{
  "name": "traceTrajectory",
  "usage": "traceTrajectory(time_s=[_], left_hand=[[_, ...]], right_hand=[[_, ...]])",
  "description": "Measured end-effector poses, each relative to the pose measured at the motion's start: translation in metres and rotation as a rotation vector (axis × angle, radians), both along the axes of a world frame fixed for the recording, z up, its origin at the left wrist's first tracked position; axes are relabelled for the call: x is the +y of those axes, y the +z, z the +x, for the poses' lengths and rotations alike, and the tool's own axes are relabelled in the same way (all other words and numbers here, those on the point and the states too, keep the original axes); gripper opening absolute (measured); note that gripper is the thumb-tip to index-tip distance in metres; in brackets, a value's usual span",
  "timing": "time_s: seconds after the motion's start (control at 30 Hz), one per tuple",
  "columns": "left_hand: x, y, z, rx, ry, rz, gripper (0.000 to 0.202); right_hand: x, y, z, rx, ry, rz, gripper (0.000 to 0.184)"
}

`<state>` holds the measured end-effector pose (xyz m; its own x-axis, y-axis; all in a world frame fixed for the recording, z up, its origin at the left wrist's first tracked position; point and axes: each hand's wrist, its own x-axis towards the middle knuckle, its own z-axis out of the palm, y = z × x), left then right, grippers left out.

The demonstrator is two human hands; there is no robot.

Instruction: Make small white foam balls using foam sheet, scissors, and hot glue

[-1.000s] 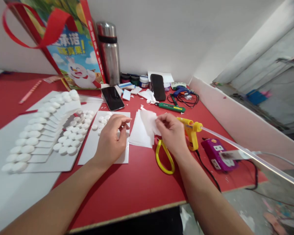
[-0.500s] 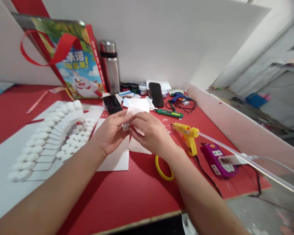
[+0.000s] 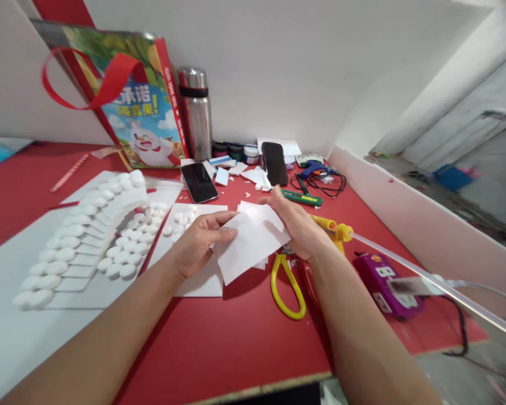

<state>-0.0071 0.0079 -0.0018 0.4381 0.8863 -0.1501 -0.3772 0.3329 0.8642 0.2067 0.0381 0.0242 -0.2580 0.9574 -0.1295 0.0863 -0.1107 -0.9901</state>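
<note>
Both hands hold one white sheet of paper (image 3: 249,241) a little above the red table (image 3: 236,337). My left hand (image 3: 198,242) pinches its left edge, thumb on top. My right hand (image 3: 299,225) grips its right side with curled fingers. Under the sheet lies a small stack of white paper (image 3: 259,261). Yellow-handled scissors (image 3: 287,287) lie just below my right hand. A yellow glue gun (image 3: 335,229) with a clear glue stick pokes out to the right of that hand.
White boards with several white foam ovals (image 3: 84,230) cover the left. At the back stand a red gift bag (image 3: 139,112), a steel flask (image 3: 196,115), paint jars (image 3: 236,152) and two phones (image 3: 199,182). A green knife (image 3: 301,197), cables and a purple power strip (image 3: 388,284) lie right.
My hands were together higher up working a small white piece; now they are spread apart and lower, holding a larger white sheet flat between them. The view has shifted slightly.
</note>
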Motion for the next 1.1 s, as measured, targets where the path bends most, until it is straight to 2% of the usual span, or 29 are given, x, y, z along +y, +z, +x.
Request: traceTrajectory(time_s=[0.03,0.1,0.23,0.33,0.43,0.57,0.73,0.87,0.97,1.1], left_hand=[[0.001,0.000,-0.001,0.024,-0.001,0.010,0.036],[0.003,-0.002,-0.004,0.084,0.039,0.022,0.038],[0.010,-0.004,-0.006,0.115,0.214,0.030,0.037],[0.012,-0.004,-0.006,0.099,0.295,0.071,0.031],[0.012,-0.006,-0.004,0.121,0.263,0.090,0.031],[0.011,-0.008,-0.003,0.093,0.257,0.082,0.032],[0.012,-0.004,-0.006,0.064,0.282,0.087,0.023],[0.013,0.000,-0.008,0.029,0.317,0.108,0.024],[0.012,0.003,-0.009,0.041,0.346,0.159,0.024],[0.010,0.005,-0.010,0.062,0.376,0.237,0.018]], right_hand=[[-0.001,0.000,0.000,0.033,0.057,-0.079,0.047],[-0.003,0.001,0.001,0.098,0.044,-0.155,0.043],[-0.002,0.004,0.006,0.156,-0.145,-0.038,0.043],[-0.002,0.007,0.008,0.131,-0.092,-0.100,0.040],[-0.004,0.008,0.008,0.113,-0.009,-0.173,0.038],[-0.003,0.005,0.007,0.049,0.053,-0.195,0.042],[-0.001,0.001,0.008,0.093,-0.064,-0.053,0.037],[0.000,0.001,0.007,0.211,-0.075,0.032,0.025],[0.003,0.000,0.007,0.263,-0.102,0.041,0.017],[0.005,-0.001,0.007,0.320,-0.143,-0.023,0.010]])
